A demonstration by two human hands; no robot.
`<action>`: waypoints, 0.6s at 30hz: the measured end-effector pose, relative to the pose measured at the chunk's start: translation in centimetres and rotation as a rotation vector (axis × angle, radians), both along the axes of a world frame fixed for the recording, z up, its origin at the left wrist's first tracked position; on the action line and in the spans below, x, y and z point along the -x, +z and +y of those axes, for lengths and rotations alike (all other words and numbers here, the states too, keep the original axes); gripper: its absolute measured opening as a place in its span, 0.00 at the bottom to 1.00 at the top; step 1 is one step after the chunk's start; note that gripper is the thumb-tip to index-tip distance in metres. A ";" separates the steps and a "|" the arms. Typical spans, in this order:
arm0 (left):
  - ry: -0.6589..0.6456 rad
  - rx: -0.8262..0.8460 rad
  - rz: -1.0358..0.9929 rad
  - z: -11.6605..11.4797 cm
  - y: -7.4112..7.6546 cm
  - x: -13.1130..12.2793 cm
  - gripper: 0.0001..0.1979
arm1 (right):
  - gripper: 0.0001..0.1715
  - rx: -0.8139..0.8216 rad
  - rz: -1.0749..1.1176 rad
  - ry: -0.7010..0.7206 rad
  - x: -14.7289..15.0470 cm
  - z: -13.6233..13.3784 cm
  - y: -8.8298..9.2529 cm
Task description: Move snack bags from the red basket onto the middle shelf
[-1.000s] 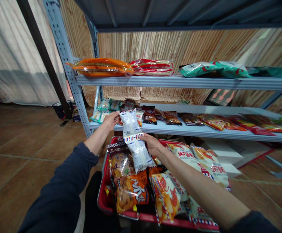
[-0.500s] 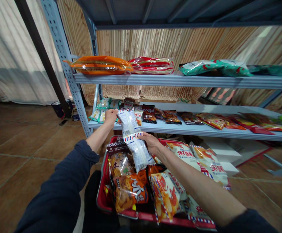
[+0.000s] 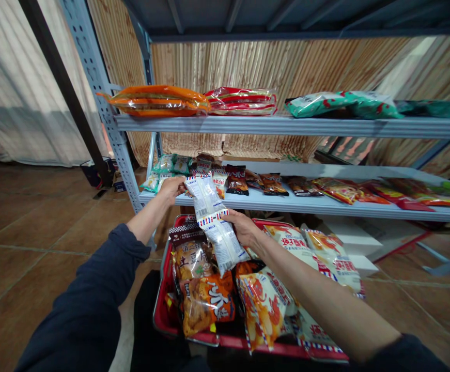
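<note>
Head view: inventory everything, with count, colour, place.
basket: one, red, bottom centre
pouches: two, white, held over basket
snack bags: several, mixed, in basket
rack: one, blue, ahead
large bags: several, orange/red/green, upper shelf
small packets: many, mixed, lower shelf
curtains: several, white/tan, background
pole: one, dark, left
boxes: several, white/dark, low
floor: one, brown, below
sleeves: two, dark blue, foreground
left hand: one, bare, on upper pouch
right hand: one, bare, where pouches meet

Near the centre of the frame, the person's left hand [image 3: 171, 190] holds the upper left corner of two joined white packets [image 3: 204, 197], while the right hand [image 3: 241, 227] pinches their striped seam. A red basket [image 3: 163, 310] of snack bags [image 3: 265, 305] fills the lower centre; a blue-grey shelf [image 3: 255, 124] carrying orange packs [image 3: 157, 101] crosses above.
</note>
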State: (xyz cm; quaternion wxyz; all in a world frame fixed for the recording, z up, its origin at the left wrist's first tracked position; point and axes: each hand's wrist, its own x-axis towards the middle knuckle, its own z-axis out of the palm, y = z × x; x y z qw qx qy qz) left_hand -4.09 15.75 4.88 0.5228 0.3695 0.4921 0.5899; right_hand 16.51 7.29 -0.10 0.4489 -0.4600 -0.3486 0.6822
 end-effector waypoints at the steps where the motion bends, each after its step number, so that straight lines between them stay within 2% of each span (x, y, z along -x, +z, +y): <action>1: -0.014 0.007 -0.008 -0.1 -0.1 0.2 0.11 | 0.08 0.005 -0.003 -0.002 0.1 -0.1 0.0; 12: -0.018 -0.010 -0.070 0.5 -0.7 0.6 0.11 | 0.08 0.005 0.024 0.018 0.3 0.1 0.1; 18: -0.053 -0.014 -0.095 0.0 -0.4 0.5 0.11 | 0.03 0.007 0.095 -0.027 0.2 -0.2 0.1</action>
